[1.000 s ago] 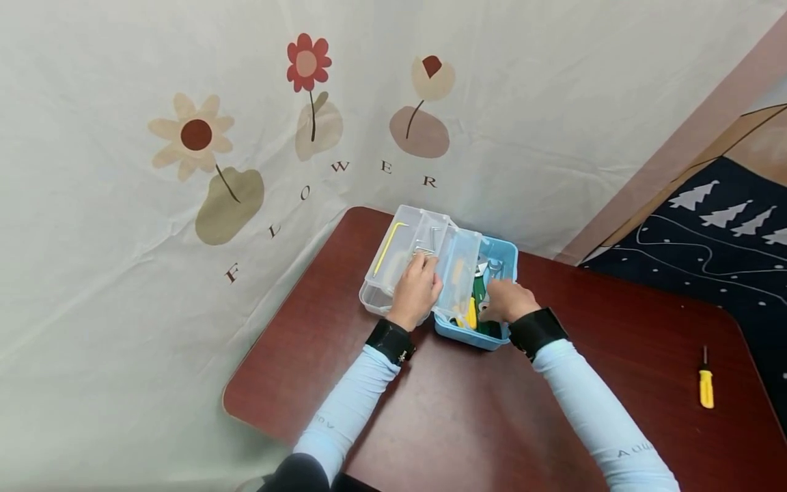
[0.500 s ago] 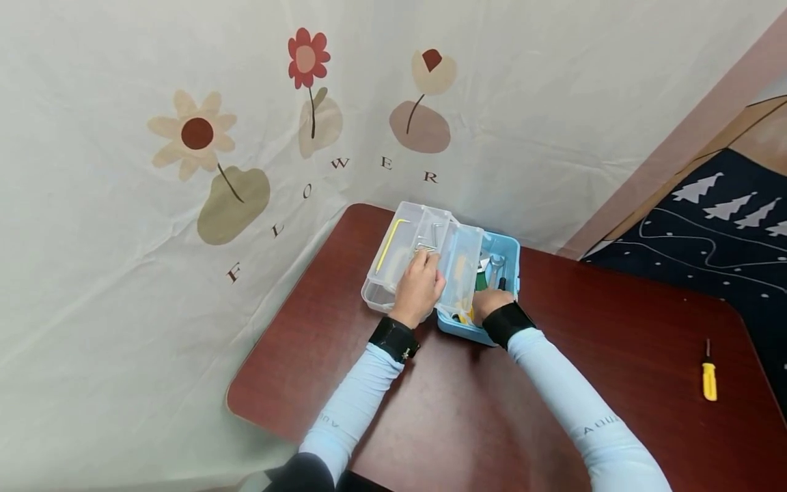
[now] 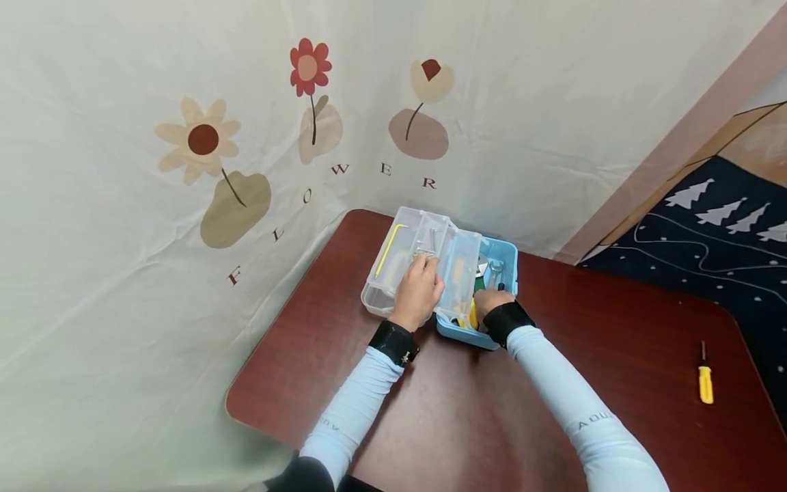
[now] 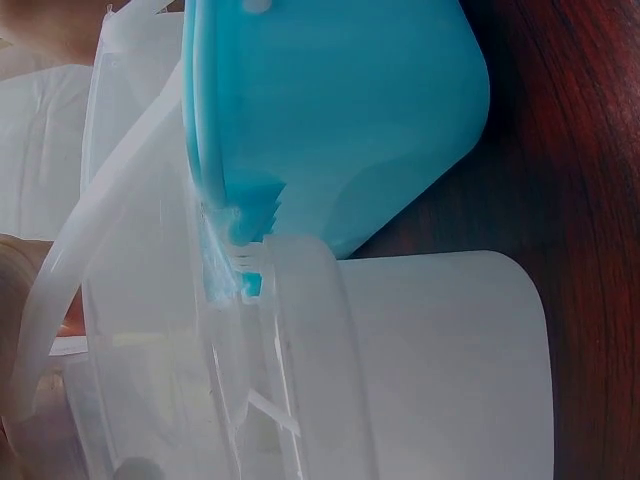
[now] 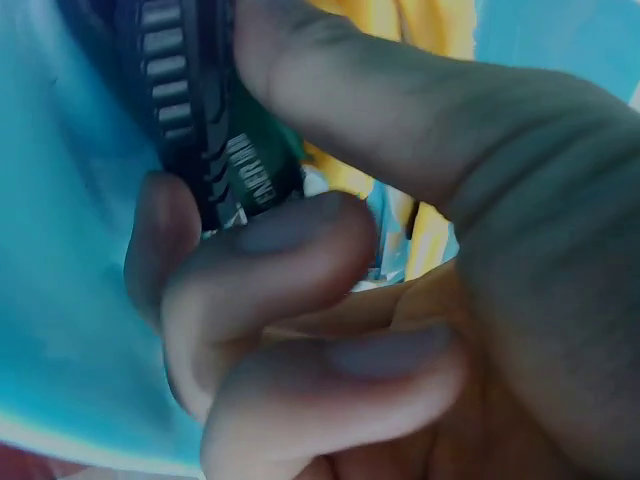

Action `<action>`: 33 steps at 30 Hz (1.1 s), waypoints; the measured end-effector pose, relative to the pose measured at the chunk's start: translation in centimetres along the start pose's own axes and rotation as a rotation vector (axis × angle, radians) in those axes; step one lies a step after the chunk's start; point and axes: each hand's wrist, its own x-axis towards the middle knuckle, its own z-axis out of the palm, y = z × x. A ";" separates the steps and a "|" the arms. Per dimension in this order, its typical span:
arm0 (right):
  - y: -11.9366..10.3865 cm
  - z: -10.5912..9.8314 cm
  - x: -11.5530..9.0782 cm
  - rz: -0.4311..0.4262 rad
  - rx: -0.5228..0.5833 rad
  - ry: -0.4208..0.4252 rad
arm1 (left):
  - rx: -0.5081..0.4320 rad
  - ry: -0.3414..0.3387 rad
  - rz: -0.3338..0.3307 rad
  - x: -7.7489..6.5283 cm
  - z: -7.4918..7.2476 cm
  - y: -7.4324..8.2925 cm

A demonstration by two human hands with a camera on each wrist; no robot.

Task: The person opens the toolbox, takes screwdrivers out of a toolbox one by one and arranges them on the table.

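My left hand (image 3: 418, 290) bends over the clear plastic lid (image 3: 396, 232) of an opened toolbox, at the left. In the left wrist view its fingers (image 4: 12, 310) are curled at a clear plastic handle (image 4: 90, 225). My right hand (image 3: 492, 301) reaches down into the blue toolbox base (image 3: 467, 335). In the right wrist view, thumb and forefinger pinch a black ribbed tool handle (image 5: 165, 80); the other fingers are curled. Behind it show a green lettered tool (image 5: 255, 165) and yellow handles (image 5: 440, 25). A wrench (image 3: 494, 268) lies at the back of the base.
A yellow hex key (image 3: 389, 251) and several silver hex keys (image 3: 432, 239) are in the lid's compartments. A yellow-handled screwdriver (image 3: 705, 383) lies at the right of the red-brown table (image 3: 455, 417). A printed cloth (image 3: 522, 137) hangs right behind the toolbox.
My right hand has moved left and deeper into the blue base, onto the black handle. The left hand keeps its place on the lid.
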 end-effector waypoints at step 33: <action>3.5 -1.0 -0.9 0.212 0.282 0.218 | -0.026 0.014 -0.010 -0.4 -0.1 0.6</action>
